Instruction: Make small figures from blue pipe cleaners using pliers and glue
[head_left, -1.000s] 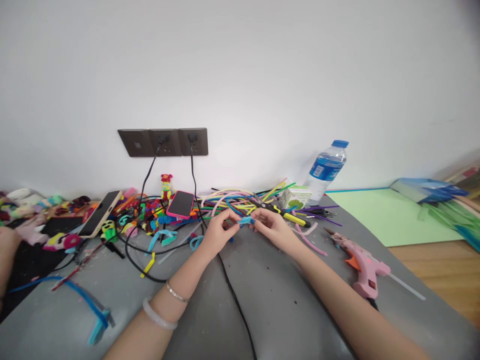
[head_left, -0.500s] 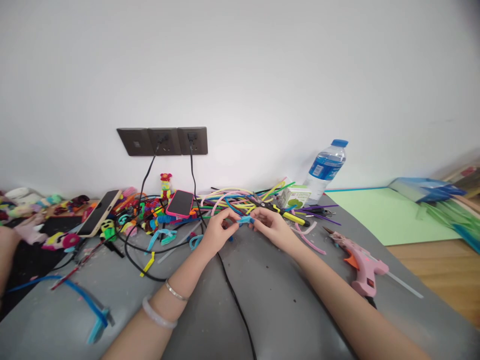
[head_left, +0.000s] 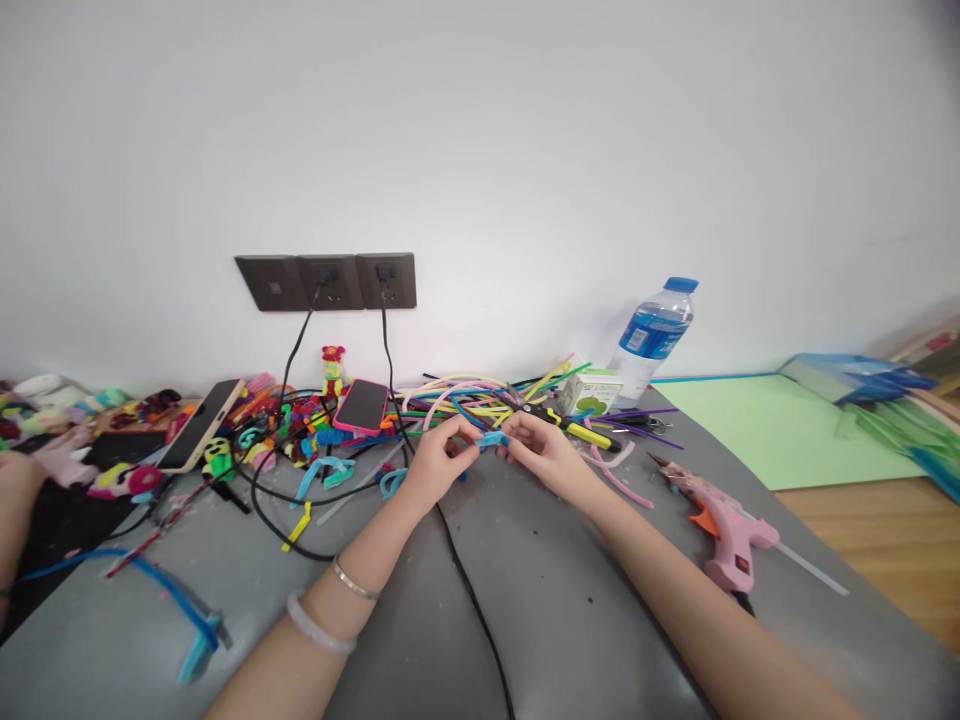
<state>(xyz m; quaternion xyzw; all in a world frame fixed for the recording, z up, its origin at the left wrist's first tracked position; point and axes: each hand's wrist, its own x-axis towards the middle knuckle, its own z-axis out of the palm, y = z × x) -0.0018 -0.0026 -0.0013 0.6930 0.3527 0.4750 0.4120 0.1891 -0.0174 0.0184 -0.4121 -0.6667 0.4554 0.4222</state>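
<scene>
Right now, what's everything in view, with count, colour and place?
fuzzy piece: one, light blue, centre
craft stems: many, mixed, behind piece
hand tool: one, yellow and black, beyond piece
glue gun: one, pink, right
bottle: one, clear, by wall
box: one, green and white, before bottle
sheet: one, pale green, right
packets: several, blue and green, right
phones: two, pink-edged and pale-edged, left
figures: several, multicoloured, left
socket plates: three, dark, wall
plugged cords: two, black, below plates
table: one, grey, below
another person's arm: one, left edge
left hand, right hand: two, bare, centre
</scene>
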